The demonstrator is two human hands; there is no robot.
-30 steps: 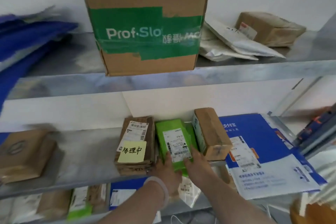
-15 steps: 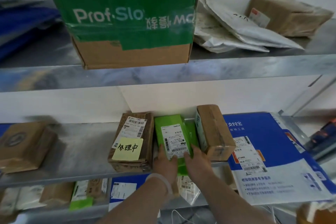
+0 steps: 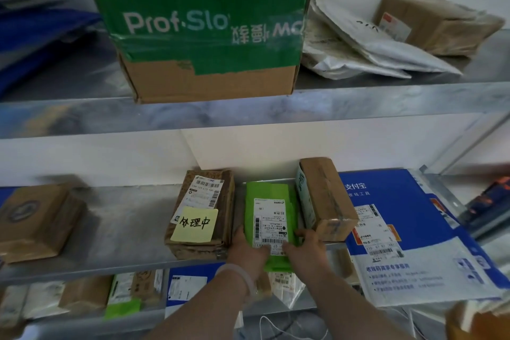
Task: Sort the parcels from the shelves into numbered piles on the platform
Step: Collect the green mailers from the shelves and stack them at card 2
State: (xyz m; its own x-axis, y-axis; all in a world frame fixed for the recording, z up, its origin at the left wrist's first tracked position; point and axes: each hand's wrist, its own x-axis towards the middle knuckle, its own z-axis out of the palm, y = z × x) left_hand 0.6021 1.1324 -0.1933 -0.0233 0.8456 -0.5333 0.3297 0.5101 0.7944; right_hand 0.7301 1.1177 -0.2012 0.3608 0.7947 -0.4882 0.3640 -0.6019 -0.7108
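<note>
Two metal shelves cross the frame, the upper shelf (image 3: 276,113) through the middle and the middle shelf (image 3: 124,262) below it. A big carton (image 3: 204,36) banded in green tape fills the upper centre and stands at the upper shelf's front edge. At lower right a blue-and-white mailer (image 3: 414,229) lies flat, hanging over the middle shelf's front. White poly bags (image 3: 372,50) are heaped at upper right, with a taped brown parcel (image 3: 436,22) behind them. A brown box (image 3: 36,221) sits at centre left. Near the lower centre a flat brown parcel (image 3: 204,212) and a narrow brown box (image 3: 325,199) on its side flank the green parcel (image 3: 270,215), which lies on the middle shelf with its near end past the edge. The left hand (image 3: 248,251) grips its near left corner with the thumb on the label, while the right hand (image 3: 306,246) holds the near right side, fingers curled over the edge. A yellow note (image 3: 194,225) is stuck on the flat brown parcel.
</note>
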